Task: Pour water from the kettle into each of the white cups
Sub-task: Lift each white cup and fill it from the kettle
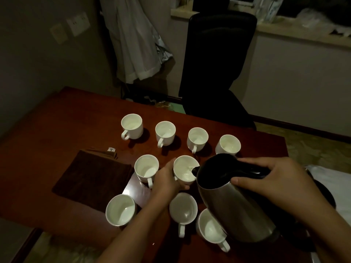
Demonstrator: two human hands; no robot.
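The right hand (281, 179) curls round the kettle (228, 196) handle – spout tipped over the middle cup (185, 170), gripped by the left hand (167, 180). Eight other white cups sit on the red-brown table (57, 130) – black chair (218, 63) behind.

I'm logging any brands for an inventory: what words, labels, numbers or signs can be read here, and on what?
None can be read.
Small white tag on the brown towel: dark marks, too small and blurred to read.
Kettle: no lettering shows on the side in view.
White cups, such as the one being filled: plain, no print.
Wall plates: no readable marking.
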